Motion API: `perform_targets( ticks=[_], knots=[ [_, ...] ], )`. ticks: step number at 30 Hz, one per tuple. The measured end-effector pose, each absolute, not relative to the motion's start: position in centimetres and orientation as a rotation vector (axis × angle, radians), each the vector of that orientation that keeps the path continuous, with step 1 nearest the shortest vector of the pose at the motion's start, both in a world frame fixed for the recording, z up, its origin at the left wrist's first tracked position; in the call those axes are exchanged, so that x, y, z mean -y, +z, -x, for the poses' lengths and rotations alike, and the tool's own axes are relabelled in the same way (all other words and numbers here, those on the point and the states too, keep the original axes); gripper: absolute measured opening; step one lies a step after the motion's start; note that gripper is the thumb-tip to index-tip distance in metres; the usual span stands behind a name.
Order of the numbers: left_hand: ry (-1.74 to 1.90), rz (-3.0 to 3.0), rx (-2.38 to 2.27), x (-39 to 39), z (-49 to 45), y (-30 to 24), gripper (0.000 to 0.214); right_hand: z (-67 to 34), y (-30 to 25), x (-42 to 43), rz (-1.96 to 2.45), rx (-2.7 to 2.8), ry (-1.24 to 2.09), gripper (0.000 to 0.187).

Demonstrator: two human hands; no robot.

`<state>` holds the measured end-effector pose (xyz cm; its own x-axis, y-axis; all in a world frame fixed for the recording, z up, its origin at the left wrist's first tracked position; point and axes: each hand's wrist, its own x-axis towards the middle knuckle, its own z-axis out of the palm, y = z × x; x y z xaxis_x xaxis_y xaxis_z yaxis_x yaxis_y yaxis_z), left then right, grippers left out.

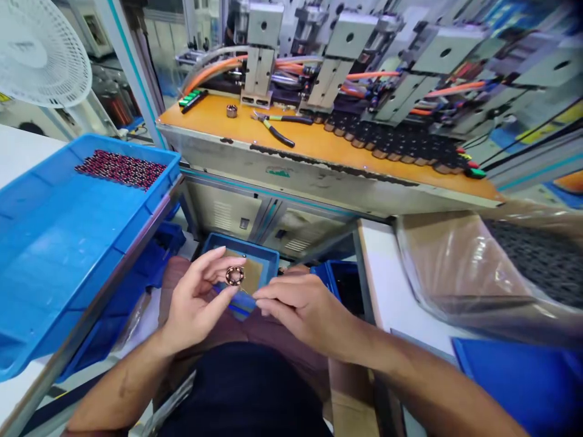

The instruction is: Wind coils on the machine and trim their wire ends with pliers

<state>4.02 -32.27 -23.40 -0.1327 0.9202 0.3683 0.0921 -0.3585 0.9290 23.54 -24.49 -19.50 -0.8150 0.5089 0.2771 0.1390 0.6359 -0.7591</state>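
My left hand [194,300] pinches a small round copper-wound ring part [235,276] between thumb and fingers, held up over my lap. My right hand [303,306] is just to its right, fingers drawn together in a pinch with the fingertips close to the part; what they hold, if anything, is too small to see. Below the hands a small blue bin [268,258] sits on the floor with a brown sheet inside.
A large blue tray [68,243] at left holds a patch of dark red-copper parts [122,168]. Ahead is an orange machine deck [319,142] with pliers [276,124], a lone ring [232,111] and rows of dark parts [401,145]. A plastic-covered tray [492,267] lies right. A white fan [40,51] stands upper left.
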Motion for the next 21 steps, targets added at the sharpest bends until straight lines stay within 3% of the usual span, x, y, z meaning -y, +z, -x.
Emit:
perform_targets(
  ticks=[9, 12, 16, 21],
  knots=[
    [1.634, -1.189, -1.117, 32.3, -4.6, -23.3, 0.067, -24.4, -20.2, 26.1, 0.497, 2.029, 1.876, 0.012],
    [1.638, -1.239, -1.117, 32.5, -4.0, -23.1, 0.068, -24.4, -20.6, 25.5, 0.364, 2.083, 1.904, 0.011],
    [1.608, -1.399, -1.136, 32.9, -3.9, -23.4, 0.071, -23.6, -21.1, 24.7, 0.553, 1.905, 1.801, 0.029],
    [1.546, -1.517, -1.103, 32.8, -4.5, -23.6, 0.077, -21.8, -21.6, 24.9, 0.745, 1.527, 1.834, 0.021]
  ],
)
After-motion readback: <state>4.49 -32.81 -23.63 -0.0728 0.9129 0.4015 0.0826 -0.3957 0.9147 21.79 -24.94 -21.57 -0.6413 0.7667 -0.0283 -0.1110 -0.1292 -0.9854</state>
